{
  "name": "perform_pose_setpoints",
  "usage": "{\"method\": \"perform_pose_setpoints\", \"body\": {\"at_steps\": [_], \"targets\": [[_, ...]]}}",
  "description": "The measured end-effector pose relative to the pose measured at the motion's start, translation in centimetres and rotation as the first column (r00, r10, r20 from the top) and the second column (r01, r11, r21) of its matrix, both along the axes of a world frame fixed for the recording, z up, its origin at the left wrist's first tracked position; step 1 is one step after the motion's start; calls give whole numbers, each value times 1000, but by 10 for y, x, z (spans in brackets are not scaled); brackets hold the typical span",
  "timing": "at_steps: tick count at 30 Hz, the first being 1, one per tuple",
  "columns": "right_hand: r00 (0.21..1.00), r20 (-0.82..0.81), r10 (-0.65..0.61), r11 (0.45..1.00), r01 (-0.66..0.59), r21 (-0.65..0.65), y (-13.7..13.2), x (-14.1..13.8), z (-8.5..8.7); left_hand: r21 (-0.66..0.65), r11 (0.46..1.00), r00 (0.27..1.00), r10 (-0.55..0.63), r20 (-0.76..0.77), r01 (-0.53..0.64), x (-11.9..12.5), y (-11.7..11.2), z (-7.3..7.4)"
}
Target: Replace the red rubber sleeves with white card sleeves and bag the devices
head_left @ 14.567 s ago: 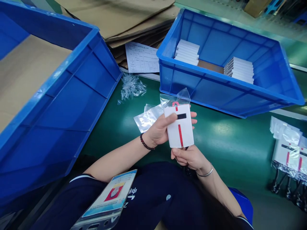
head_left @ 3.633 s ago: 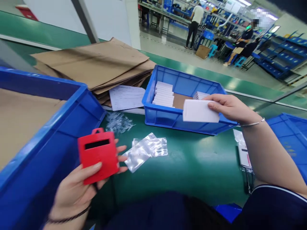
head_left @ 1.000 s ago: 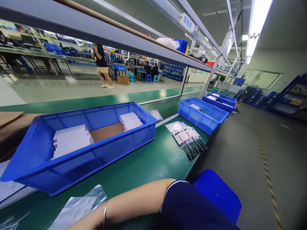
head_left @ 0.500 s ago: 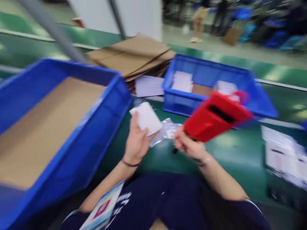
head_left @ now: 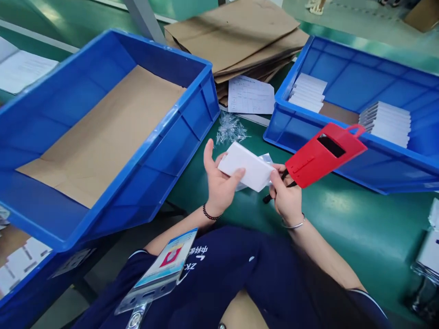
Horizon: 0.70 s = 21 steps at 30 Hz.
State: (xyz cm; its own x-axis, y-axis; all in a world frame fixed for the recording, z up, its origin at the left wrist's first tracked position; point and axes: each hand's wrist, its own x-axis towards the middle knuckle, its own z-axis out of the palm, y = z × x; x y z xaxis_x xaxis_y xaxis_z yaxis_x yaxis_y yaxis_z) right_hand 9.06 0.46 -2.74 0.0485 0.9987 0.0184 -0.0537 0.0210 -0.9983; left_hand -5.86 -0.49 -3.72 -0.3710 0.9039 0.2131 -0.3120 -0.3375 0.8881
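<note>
My left hand grips a flat white block from below, thumb on its near edge. Close to its right, my right hand is closed on the lower end of a red sleeve that has a dark slot and a small loop at its far end. The sleeve tilts up to the right, over the front wall of a blue bin. A short black cord hangs under my right hand. Clear plastic bags lie on the green table beneath the white block.
A large blue bin lined with brown cardboard stands tilted at the left. The right bin holds two stacks of white blocks. Flat cardboard sheets and a printed paper lie behind. Bagged finished pieces sit at the right edge.
The view has steadied and dropped closer to my hands. The white block and the red sleeve have come nearer to each other; both stay in the same hands.
</note>
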Motion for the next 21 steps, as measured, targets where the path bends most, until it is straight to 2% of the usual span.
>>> {"method": "perform_pose_setpoints", "body": {"at_steps": [4, 8, 11, 14, 18, 20, 21], "targets": [[977, -203, -66, 986, 32, -165, 3, 1, 10, -27, 999, 994, 13, -106, -16, -19, 11, -4], [961, -248, -124, 967, 61, -247, 3, -1, 10, -55, 998, 995, 26, -101, -32, -17, 13, -6], [962, -255, -101, 957, 24, -289, 1, 0, 8, -68, 997, 996, 34, -83, -40, -10, 13, -12], [954, -285, -95, 950, 1, -312, -1, 3, 7, -55, 997, 991, 56, -122, -63, -3, 10, -20], [955, -253, -155, 950, 74, -304, -3, 12, 9, 38, 996, 923, 84, -376, -75, -3, 0, -20], [971, -191, -147, 958, 92, -273, -4, 17, 10, 25, 1000, 897, 10, -442, 1, -5, -5, -14], [977, -166, -134, 963, 89, -254, -5, 20, 11, -2, 999, 905, -44, -424, 48, -5, -7, -11]]}}
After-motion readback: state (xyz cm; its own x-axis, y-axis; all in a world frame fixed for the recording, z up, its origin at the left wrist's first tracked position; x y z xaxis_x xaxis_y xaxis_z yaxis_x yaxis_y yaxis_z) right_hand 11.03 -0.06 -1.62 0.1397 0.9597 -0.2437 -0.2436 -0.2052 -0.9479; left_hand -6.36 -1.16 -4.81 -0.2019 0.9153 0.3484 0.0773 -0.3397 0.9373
